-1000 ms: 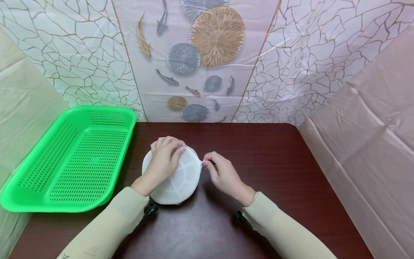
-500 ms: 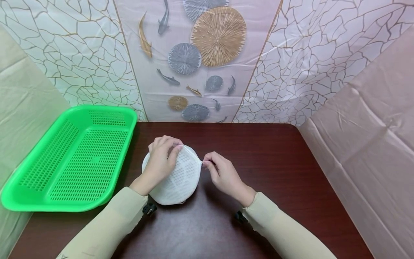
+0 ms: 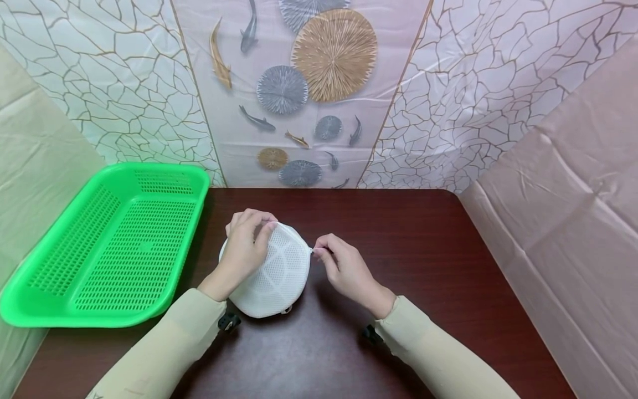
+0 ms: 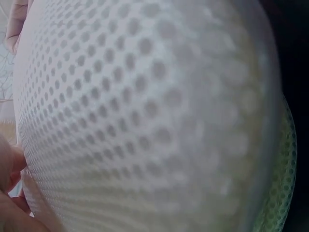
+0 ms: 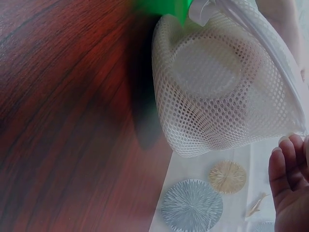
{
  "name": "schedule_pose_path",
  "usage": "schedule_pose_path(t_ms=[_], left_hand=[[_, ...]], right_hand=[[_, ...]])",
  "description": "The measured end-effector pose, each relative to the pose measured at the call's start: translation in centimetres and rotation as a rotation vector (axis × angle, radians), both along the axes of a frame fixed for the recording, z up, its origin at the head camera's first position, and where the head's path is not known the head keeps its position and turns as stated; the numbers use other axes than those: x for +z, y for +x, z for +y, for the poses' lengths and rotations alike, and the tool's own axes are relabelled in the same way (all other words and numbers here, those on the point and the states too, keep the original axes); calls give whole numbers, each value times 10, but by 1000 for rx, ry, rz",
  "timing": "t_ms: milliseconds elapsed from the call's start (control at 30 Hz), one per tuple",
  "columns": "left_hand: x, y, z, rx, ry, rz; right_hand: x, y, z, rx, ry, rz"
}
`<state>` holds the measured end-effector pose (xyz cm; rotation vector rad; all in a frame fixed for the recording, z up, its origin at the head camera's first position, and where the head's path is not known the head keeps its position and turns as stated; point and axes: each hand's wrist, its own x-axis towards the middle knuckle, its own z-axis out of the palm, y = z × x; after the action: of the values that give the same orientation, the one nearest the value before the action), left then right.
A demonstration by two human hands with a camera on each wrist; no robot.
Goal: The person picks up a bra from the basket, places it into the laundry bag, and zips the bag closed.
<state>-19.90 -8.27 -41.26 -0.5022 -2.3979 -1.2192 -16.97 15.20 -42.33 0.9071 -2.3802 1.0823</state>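
Observation:
A round white mesh laundry bag [image 3: 271, 280] stands on the table between the hands. Its honeycomb sides and a zipper [image 5: 263, 36] along the top edge show in the right wrist view. My left hand [image 3: 242, 244] grips the bag's upper left rim, thumb on the top face and fingers over the far edge. My right hand [image 3: 349, 271] pinches a small piece at the bag's right edge, likely the zipper pull, mostly hidden by the fingertips. Mesh [image 4: 120, 106] fills most of the left wrist view.
A green plastic basket [image 3: 186, 252] with slotted sides stands at the table's left. The dark red-brown table [image 3: 423, 266] extends to the right of the hands. Patterned cloth walls [image 3: 478, 111] rise behind and beside it.
My left hand has slid slightly left along the rim, and the bag has turned a little, bringing a small tab into sight at its lower edge. The right hand stays nearly in place.

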Motion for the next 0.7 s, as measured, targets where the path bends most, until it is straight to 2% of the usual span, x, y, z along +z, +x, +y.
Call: schedule_pose_path(t_ms=[133,300,433,567,700], left_hand=[[0,-1,-1,4,0,-28],[2,0,0,-23,-40,-41],[6,4,6,-77,-92,-13],[11,10,13,-160,-180,20],[12,14,19,-198,-256,37]], right_hand=[[0,0,-1,3,-5,7],[0,-1,-2,-7,-14,22],[0,-1,-3,-18,-17,19],[0,-1,-3,-14,-17,15],[-1,-1,-3,-10,-13,19]])
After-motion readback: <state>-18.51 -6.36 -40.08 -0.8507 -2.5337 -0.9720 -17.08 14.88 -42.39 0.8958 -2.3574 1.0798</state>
